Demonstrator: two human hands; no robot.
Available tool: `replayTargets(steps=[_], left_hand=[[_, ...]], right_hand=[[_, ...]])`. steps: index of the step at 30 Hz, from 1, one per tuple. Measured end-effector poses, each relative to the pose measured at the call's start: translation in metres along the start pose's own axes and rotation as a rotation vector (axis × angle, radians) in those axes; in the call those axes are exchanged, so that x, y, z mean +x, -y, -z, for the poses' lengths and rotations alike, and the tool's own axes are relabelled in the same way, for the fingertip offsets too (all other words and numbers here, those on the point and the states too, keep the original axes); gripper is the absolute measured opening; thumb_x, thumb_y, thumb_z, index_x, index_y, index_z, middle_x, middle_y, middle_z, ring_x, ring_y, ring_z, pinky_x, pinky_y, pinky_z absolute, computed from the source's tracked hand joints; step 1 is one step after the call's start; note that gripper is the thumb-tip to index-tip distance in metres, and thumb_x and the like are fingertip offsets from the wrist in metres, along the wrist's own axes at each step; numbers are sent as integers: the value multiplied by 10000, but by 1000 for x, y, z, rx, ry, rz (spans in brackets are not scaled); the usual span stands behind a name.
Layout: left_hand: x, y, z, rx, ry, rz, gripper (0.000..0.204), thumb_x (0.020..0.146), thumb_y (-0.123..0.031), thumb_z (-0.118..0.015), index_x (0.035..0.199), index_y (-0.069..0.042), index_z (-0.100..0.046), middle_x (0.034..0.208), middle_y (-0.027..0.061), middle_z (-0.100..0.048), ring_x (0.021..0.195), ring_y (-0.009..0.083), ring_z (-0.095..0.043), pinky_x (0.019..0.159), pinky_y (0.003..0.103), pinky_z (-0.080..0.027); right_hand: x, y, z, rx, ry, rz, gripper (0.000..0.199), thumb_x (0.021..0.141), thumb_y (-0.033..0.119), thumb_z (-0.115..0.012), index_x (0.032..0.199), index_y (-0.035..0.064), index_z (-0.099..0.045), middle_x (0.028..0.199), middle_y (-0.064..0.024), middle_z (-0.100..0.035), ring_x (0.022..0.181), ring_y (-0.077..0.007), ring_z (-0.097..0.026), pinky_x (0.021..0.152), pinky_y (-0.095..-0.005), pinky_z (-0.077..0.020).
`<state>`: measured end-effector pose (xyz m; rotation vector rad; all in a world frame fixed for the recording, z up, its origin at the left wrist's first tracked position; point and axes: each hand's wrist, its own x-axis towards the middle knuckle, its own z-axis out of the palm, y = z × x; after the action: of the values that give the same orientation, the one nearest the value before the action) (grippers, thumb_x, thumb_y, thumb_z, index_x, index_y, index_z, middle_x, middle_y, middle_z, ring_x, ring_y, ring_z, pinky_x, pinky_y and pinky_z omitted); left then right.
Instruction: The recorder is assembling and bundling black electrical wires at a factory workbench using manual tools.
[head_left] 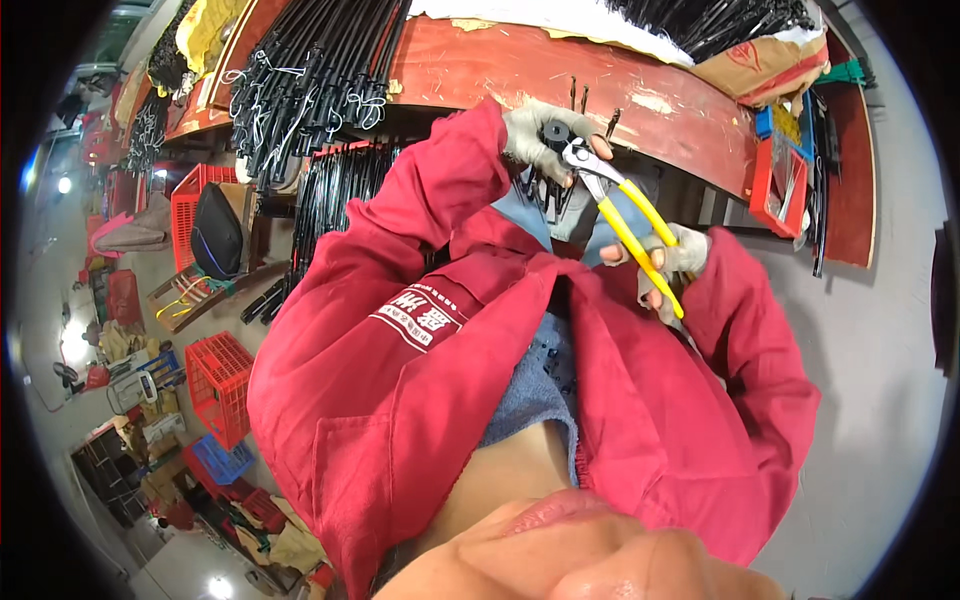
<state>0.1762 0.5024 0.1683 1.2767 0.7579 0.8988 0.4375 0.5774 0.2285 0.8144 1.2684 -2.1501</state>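
My left hand (532,138), in a grey fingertip-less glove, is closed around a small black part with a round end (556,131). More thin black pieces (545,195) show just below that hand; whether they belong to the same part I cannot tell. Yellow-handled pliers (632,232) slant from the black part down to the right. Their silver jaws lie against it, between the left thumb and fingers. My right hand (683,252), gloved likewise, is wrapped around the lower handles, which are spread slightly apart.
A worn red bench (460,70) runs across the far side, with metal pins (584,98) standing at its edge. Bundles of black rods (310,70) lie at left. A red bin (778,188) hangs at right. Red crates (218,388) stand on the floor at left.
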Motion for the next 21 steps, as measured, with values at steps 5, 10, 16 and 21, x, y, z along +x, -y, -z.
replayTargets(steps=[5,10,16,21], left_hand=[[-10,1,-14,-28,-269,-122,592,605,3,-739,1137,-29,-482,1038,65,-562,933,142,-541,792,277,-467],[6,4,-27,-48,-365,-71,606,620,-69,-754,1154,-36,-471,1024,49,-563,941,135,-537,830,272,-430],[6,10,-30,-204,-383,-133,622,592,-64,-768,1137,-45,-470,1062,53,-566,983,138,-526,872,281,-417],[6,12,-27,-22,-345,-150,644,608,-142,-770,1162,-34,-461,1145,78,-510,1049,173,-492,905,307,-383]], right_hand=[[0,0,-19,-1356,-1084,434,814,580,96,-654,1309,106,-293,1057,-112,-538,710,-283,-570,572,-357,-460],[20,-14,4,-1865,-1470,725,478,708,134,-538,1181,104,-468,1011,-34,-532,813,-132,-543,600,-267,-428],[15,4,15,-1996,-1496,1191,514,657,68,-539,1167,77,-476,1088,-59,-520,863,-167,-538,694,-293,-420],[4,12,12,-2056,-1278,727,440,766,129,-525,1196,88,-438,1009,-70,-541,880,-205,-551,698,-307,-426]])
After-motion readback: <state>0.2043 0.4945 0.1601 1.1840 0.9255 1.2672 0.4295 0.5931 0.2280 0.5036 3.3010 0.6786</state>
